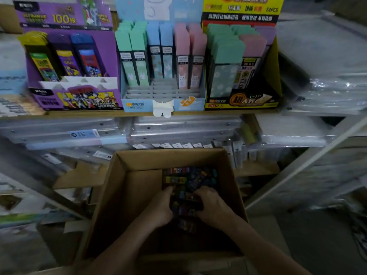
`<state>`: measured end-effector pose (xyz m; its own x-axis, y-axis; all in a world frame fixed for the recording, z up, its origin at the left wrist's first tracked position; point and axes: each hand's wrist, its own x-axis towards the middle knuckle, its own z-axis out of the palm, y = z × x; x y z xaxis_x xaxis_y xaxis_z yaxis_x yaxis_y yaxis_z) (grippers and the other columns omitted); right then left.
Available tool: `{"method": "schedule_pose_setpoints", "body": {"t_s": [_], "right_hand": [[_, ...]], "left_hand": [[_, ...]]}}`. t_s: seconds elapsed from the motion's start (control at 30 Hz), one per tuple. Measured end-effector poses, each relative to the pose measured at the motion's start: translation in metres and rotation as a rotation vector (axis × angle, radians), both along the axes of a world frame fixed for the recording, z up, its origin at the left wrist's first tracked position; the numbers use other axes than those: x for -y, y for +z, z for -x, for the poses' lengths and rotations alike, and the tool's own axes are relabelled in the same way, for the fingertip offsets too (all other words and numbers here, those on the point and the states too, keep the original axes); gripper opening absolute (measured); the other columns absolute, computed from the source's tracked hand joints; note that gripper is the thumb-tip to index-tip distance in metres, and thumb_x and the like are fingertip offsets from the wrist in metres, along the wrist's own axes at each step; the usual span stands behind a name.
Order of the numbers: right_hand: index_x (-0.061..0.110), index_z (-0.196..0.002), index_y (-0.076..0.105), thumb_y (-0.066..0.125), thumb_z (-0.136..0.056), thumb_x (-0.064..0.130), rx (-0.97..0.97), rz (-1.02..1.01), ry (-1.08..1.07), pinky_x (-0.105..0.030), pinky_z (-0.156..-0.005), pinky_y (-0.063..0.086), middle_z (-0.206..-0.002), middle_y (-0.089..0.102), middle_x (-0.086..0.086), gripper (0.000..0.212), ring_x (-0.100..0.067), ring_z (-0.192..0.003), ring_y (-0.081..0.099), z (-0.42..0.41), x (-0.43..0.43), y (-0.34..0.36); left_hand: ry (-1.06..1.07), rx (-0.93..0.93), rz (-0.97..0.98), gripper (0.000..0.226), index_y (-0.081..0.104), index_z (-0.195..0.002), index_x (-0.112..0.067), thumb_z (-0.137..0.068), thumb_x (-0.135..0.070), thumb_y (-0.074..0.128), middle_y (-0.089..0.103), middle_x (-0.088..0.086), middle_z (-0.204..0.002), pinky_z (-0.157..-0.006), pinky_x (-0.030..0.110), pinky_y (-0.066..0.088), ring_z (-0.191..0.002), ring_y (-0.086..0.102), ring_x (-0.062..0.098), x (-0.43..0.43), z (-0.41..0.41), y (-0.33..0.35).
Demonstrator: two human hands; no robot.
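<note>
Left hand (161, 207) and right hand (212, 205) deep in cardboard box (119, 187), fingers curled around dark colourful packets (187, 202).

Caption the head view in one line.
Left hand and right hand grip dark packs inside a cardboard box below a purple Ultraman display.

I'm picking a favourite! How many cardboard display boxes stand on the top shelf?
3: the purple cardboard display box on the left, the pale blue cardboard display box in the middle, the yellow cardboard display box on the right. Others may be hidden.
</note>
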<state>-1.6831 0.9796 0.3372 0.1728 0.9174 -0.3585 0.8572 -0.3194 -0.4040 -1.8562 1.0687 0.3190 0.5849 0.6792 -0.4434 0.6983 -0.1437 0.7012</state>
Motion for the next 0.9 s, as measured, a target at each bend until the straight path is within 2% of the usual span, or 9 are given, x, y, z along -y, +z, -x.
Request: {"method": "schedule_pose_setpoints", "body": {"t_s": [0.13, 0.2, 0.33, 0.53, 0.67, 0.77, 0.9], "right_hand": [[0.019, -0.142, 0.044, 0.08, -0.077, 0.034, 0.053, 0.006, 0.085, -0.039, -0.112, 0.036, -0.143, 0.038, -0.003, 0.076, -0.025, -0.131, 0.036, 0.006, -0.003, -0.011], [0.02, -0.144, 0.04, 0.081, -0.077, 0.033, 0.083, 0.023, 0.093, -0.043, -0.114, 0.033, -0.146, 0.032, -0.002, 0.08, -0.026, -0.134, 0.031, 0.008, -0.004, -0.015], [0.019, -0.143, 0.041, 0.079, -0.079, 0.036, 0.101, 0.042, 0.074, -0.043, -0.114, 0.033, -0.144, 0.035, -0.005, 0.077, -0.029, -0.134, 0.033, 0.011, -0.003, -0.019], [0.015, -0.132, 0.046, 0.082, -0.075, 0.04, 0.053, 0.032, -0.052, -0.039, -0.109, 0.038, -0.137, 0.039, -0.007, 0.071, -0.027, -0.13, 0.036, 0.015, -0.004, -0.018], [0.018, -0.123, 0.047, 0.082, -0.077, 0.033, 0.04, 0.028, -0.1, -0.036, -0.097, 0.049, -0.127, 0.055, -0.005, 0.059, -0.024, -0.121, 0.053, 0.022, -0.006, -0.018], [0.019, -0.12, 0.049, 0.08, -0.079, 0.036, 0.028, 0.039, -0.158, -0.034, -0.089, 0.052, -0.122, 0.061, -0.005, 0.054, -0.023, -0.114, 0.06, 0.025, -0.008, -0.016], [0.018, -0.122, 0.052, 0.08, -0.078, 0.039, -0.048, 0.068, -0.214, -0.031, -0.087, 0.051, -0.124, 0.061, -0.004, 0.056, -0.022, -0.115, 0.06, 0.024, -0.009, -0.017]], "left_hand": [[-0.068, -0.026, -0.053, 0.083, 0.042, -0.148, -0.024, -0.078, -0.033, 0.086, 0.058, 0.001, -0.138, -0.106, 0.032, 0.047, -0.128, 0.056, 0.017, 0.002, 0.002, -0.002], [-0.115, -0.051, -0.102, 0.078, 0.042, -0.146, -0.025, -0.08, -0.033, 0.084, 0.059, 0.0, -0.136, -0.105, 0.034, 0.048, -0.126, 0.057, 0.017, 0.003, 0.004, -0.003], [-0.116, -0.115, -0.167, 0.073, 0.041, -0.145, -0.026, -0.084, -0.036, 0.079, 0.059, 0.002, -0.136, -0.102, 0.041, 0.049, -0.125, 0.058, 0.021, 0.003, 0.005, -0.005], [-0.097, -0.165, -0.274, 0.067, 0.049, -0.138, -0.027, -0.081, -0.041, 0.081, 0.056, 0.0, -0.137, -0.099, 0.035, 0.048, -0.126, 0.054, 0.021, -0.001, 0.012, -0.008], [-0.126, -0.247, -0.351, 0.058, 0.049, -0.139, -0.027, -0.089, -0.043, 0.072, 0.049, 0.002, -0.141, -0.098, 0.034, 0.045, -0.13, 0.049, 0.023, 0.0, 0.013, -0.014], [-0.118, -0.249, -0.341, 0.056, 0.052, -0.139, -0.027, -0.09, -0.046, 0.07, 0.047, 0.003, -0.141, -0.099, 0.036, 0.045, -0.129, 0.048, 0.024, 0.001, 0.013, -0.016], [-0.062, -0.195, -0.257, 0.057, 0.057, -0.134, -0.023, -0.085, -0.044, 0.077, 0.052, 0.005, -0.136, -0.099, 0.037, 0.049, -0.123, 0.054, 0.023, -0.002, 0.01, -0.017]]}}
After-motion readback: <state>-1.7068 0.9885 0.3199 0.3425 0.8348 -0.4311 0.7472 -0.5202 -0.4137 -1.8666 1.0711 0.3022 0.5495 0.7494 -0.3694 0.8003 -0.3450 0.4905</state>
